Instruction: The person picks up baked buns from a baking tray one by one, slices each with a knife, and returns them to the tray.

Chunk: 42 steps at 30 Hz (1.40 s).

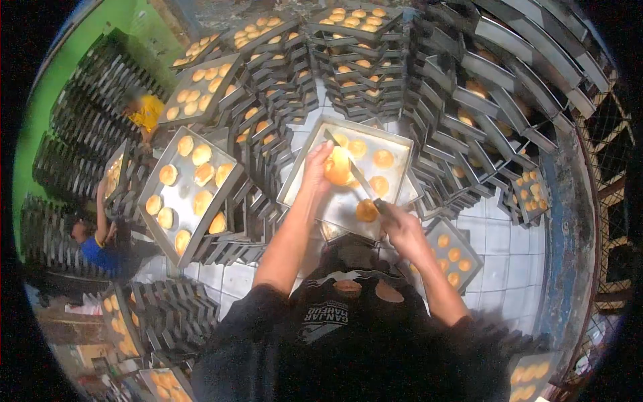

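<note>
My left hand (316,171) is closed around a round golden bun (339,169), held over a metal baking tray (338,213). In my right hand (404,233) is a long knife, gripped by its dark handle (383,206). Its blade (362,181) slants up and left along the bun's right side, overlapping the bun in this view. Several more buns, such as one beside the knife handle (366,210) and another toward the right rim (383,159), lie on the tray under my hands.
Beside me on the left, a tray (189,228) of buns tops a stack. Tall zigzag stacks of trays (362,50) stand ahead and along the right (495,74). Two people, one in a yellow shirt (146,114) and one in blue (99,253), are at the left.
</note>
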Each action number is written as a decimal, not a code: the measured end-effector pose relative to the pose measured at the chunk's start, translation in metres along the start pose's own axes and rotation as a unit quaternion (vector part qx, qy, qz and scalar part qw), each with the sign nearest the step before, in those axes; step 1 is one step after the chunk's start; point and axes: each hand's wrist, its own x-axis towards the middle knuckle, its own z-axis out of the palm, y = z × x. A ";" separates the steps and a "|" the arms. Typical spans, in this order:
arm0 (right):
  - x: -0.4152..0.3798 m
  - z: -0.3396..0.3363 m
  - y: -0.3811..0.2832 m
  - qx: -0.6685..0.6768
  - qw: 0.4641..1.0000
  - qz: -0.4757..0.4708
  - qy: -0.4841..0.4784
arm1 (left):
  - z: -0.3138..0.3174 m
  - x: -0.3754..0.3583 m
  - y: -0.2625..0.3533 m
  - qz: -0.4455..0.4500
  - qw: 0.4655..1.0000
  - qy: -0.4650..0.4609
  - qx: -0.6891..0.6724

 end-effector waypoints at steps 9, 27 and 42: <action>0.033 -0.005 -0.004 0.100 0.987 0.097 -0.086 | 0.011 -0.007 -0.017 -0.006 1.000 0.002 0.020; 0.001 -0.017 0.032 0.075 0.978 0.140 -0.135 | 0.001 -0.029 -0.008 -0.069 0.996 0.058 0.012; 0.018 0.019 0.073 0.067 0.957 0.161 -0.230 | -0.001 -0.044 -0.058 -0.072 0.989 0.130 -0.011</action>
